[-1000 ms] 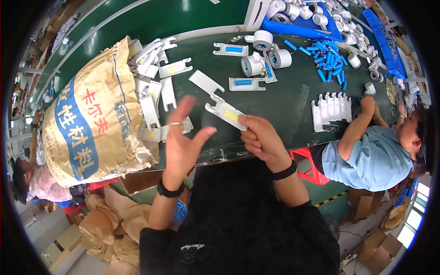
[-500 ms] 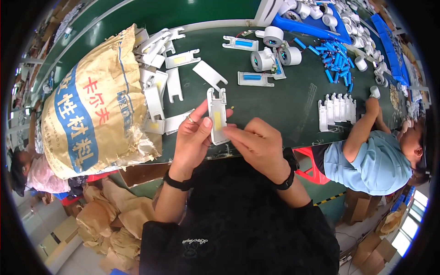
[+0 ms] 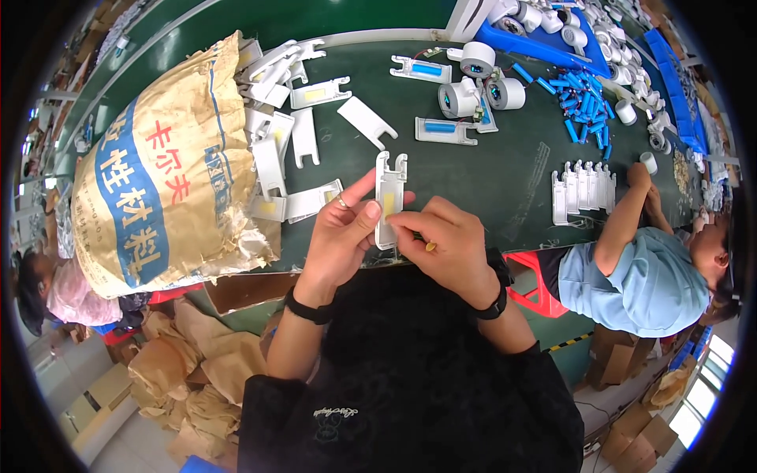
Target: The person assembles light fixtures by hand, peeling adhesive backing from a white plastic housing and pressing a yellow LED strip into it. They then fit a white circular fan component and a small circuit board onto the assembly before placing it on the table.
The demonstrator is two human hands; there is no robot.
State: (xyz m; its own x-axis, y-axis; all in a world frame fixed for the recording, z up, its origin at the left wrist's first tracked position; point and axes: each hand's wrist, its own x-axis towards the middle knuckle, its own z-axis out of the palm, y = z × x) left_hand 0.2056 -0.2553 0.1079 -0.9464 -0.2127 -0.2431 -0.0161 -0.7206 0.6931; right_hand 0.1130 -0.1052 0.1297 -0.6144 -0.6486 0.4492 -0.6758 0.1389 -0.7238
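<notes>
My left hand (image 3: 341, 236) is closed around a narrow white plastic housing piece (image 3: 389, 177), thumb on its face and fingers behind. The piece stands nearly upright above the table's front edge, with two hooked prongs at its top. A yellow rectangular patch (image 3: 389, 204) lies in its recess. My right hand (image 3: 449, 248) is closed, its thumb and index finger pinched against the piece's right edge beside the patch. A small yellow-brown piece (image 3: 430, 247) shows at the curled fingers of that hand; its kind cannot be made out.
At left, a torn paper sack (image 3: 162, 177) leans by several loose white housings (image 3: 305, 136). Beyond my hands lie housings with blue cells (image 3: 440, 126) and round white heads (image 3: 460, 100). Farther right are a blue cell pile (image 3: 583, 106), a housing row (image 3: 583, 189) and a co-worker (image 3: 654, 272).
Both hands and the white housing piece have shifted slightly right in view, as has the table scene. The yellow-brown piece now shows at my right fingers.
</notes>
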